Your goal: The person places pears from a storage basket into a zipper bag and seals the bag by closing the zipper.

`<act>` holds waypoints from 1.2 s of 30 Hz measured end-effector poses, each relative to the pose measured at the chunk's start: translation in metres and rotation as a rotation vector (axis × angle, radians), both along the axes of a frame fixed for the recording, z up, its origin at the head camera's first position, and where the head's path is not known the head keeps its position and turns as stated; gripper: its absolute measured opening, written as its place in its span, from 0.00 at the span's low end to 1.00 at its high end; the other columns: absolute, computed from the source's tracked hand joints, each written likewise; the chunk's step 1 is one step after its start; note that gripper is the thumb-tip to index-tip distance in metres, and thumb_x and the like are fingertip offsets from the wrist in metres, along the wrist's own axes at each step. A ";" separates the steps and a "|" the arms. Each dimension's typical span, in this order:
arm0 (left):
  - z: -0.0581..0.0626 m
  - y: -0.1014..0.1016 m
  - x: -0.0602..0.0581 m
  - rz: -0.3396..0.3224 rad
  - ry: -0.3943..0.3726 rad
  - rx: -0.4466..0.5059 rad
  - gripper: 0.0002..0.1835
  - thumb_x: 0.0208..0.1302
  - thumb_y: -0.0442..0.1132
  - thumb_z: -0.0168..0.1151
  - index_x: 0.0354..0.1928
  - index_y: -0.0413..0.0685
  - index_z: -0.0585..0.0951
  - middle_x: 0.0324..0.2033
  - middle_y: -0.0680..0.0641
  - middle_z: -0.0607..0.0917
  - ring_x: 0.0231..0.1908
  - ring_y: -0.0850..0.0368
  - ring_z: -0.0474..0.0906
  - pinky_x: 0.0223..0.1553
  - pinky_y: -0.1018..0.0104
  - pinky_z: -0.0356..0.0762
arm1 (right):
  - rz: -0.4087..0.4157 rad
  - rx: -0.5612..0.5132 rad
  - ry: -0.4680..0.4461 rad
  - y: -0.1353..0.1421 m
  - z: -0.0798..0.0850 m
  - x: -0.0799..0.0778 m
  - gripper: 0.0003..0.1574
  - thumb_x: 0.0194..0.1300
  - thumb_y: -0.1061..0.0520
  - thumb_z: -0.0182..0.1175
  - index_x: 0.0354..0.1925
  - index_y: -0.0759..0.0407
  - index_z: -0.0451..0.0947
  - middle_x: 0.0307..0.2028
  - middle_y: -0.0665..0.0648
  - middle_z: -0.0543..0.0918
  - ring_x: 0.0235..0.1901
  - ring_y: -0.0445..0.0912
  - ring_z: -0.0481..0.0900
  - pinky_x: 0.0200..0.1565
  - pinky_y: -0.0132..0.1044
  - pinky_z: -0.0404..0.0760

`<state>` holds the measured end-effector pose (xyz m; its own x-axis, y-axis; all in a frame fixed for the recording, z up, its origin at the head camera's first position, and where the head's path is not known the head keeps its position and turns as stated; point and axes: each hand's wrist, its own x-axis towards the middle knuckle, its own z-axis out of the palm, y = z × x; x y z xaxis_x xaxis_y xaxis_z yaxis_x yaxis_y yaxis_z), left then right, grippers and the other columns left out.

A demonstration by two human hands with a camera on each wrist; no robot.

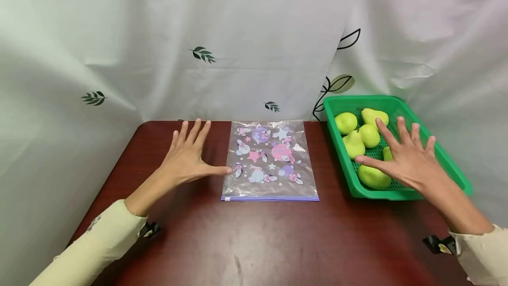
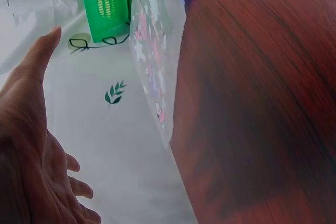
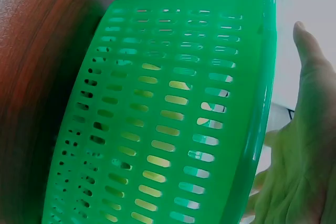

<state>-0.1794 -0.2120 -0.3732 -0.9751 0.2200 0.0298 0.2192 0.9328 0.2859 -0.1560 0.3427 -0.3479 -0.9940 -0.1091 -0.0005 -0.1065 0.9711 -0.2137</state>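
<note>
Presently left hand (image 1: pixel 184 160) is spread wide left of bag (image 1: pixel 271 162), right hand (image 1: pixel 411 164) likewise over basket (image 1: pixel 393 195), right of bag; nothing held. Bag laid flat on table (image 1: pixel 190 242). Fruits (image 1: pixel 370 136) may be spilled if basket is knocked.

From afar I read the slider bag (image 1: pixel 271 162) as glossy clear plastic, the basket (image 1: pixel 390 195) as smooth plastic, the tabletop (image 1: pixel 270 242) as shiny wood, the backdrop (image 1: pixel 246 21) as creased sheeting.
</note>
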 end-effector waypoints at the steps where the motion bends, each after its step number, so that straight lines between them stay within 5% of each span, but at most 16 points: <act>1: 0.001 0.002 0.001 -0.004 0.001 -0.003 0.83 0.47 0.89 0.73 0.94 0.59 0.40 0.93 0.40 0.40 0.91 0.28 0.26 0.94 0.24 0.26 | 0.002 0.000 -0.002 0.000 0.000 0.000 0.76 0.73 0.16 0.60 0.93 0.42 0.28 0.89 0.73 0.21 0.82 0.89 0.25 0.76 0.98 0.24; 12: 0.008 0.025 0.009 -0.073 -0.026 0.024 0.81 0.47 0.88 0.74 0.94 0.65 0.43 0.93 0.41 0.46 0.92 0.31 0.38 0.95 0.27 0.40 | 0.016 0.017 -0.014 -0.003 0.008 -0.002 0.78 0.73 0.16 0.60 0.93 0.47 0.28 0.88 0.82 0.32 0.82 0.91 0.35 0.77 0.98 0.38; 18: 0.006 0.050 0.018 -0.148 -0.038 0.038 0.78 0.46 0.86 0.77 0.93 0.64 0.51 0.92 0.42 0.55 0.90 0.31 0.53 0.89 0.21 0.61 | 0.023 0.023 -0.030 -0.005 0.011 0.001 0.78 0.73 0.16 0.60 0.93 0.46 0.27 0.88 0.81 0.33 0.82 0.91 0.38 0.76 0.98 0.43; 22: 0.002 0.067 0.024 -0.212 -0.019 0.026 0.76 0.45 0.85 0.78 0.92 0.62 0.58 0.88 0.41 0.65 0.84 0.33 0.66 0.82 0.26 0.76 | 0.018 0.014 -0.039 -0.006 0.010 0.004 0.77 0.74 0.15 0.59 0.93 0.44 0.27 0.88 0.81 0.35 0.82 0.90 0.40 0.76 0.97 0.44; 25: -0.004 0.080 0.025 -0.250 -0.034 0.015 0.74 0.45 0.84 0.79 0.91 0.61 0.62 0.86 0.43 0.70 0.82 0.35 0.70 0.81 0.30 0.78 | 0.015 0.015 -0.051 -0.004 0.009 0.005 0.77 0.74 0.15 0.59 0.93 0.45 0.28 0.88 0.82 0.36 0.82 0.91 0.42 0.75 0.97 0.46; 32: -0.016 0.106 0.032 -0.332 -0.089 -0.001 0.62 0.51 0.77 0.82 0.84 0.57 0.73 0.79 0.43 0.79 0.79 0.35 0.75 0.82 0.33 0.79 | -0.006 0.030 -0.107 -0.002 0.007 0.005 0.76 0.74 0.13 0.56 0.93 0.43 0.27 0.88 0.83 0.40 0.80 0.91 0.48 0.61 0.99 0.68; 36: -0.023 0.114 0.036 -0.409 -0.069 -0.005 0.49 0.55 0.70 0.84 0.75 0.54 0.83 0.69 0.46 0.86 0.69 0.40 0.84 0.72 0.36 0.88 | 0.000 0.039 -0.112 -0.005 0.006 0.004 0.76 0.74 0.13 0.55 0.93 0.44 0.28 0.87 0.85 0.43 0.79 0.91 0.52 0.52 0.92 0.79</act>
<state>-0.1433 -0.0975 -0.3962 -0.8069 0.5897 -0.0343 0.5527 0.7742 0.3085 -0.1517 0.3378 -0.3416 -0.9875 -0.1072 -0.1159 -0.0843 0.9788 -0.1865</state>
